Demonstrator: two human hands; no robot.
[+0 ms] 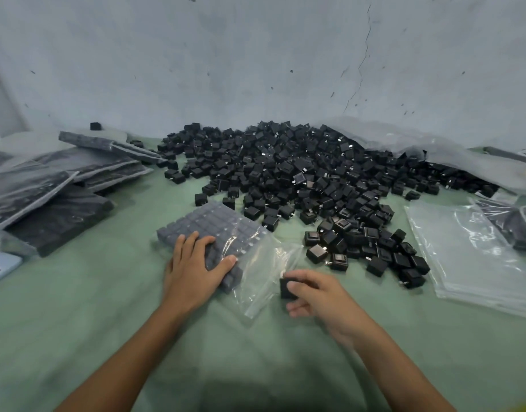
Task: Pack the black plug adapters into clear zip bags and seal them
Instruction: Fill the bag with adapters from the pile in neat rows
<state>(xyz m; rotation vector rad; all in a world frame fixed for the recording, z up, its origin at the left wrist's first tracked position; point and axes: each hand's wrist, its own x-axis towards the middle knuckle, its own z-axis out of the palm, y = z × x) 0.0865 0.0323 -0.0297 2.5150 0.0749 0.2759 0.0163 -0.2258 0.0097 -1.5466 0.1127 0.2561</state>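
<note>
A clear zip bag lies in front of me on the green table, its far part filled with neat rows of black plug adapters. My left hand lies flat on the near corner of those rows, fingers spread. My right hand grips a single black adapter at the bag's open right end. A large heap of loose adapters spreads across the middle of the table, reaching down to just right of the bag.
Filled bags are stacked at the left, with a pale phone-like device beside them. Empty clear bags lie flat at the right. A crumpled plastic sheet lies behind the heap against a grey wall.
</note>
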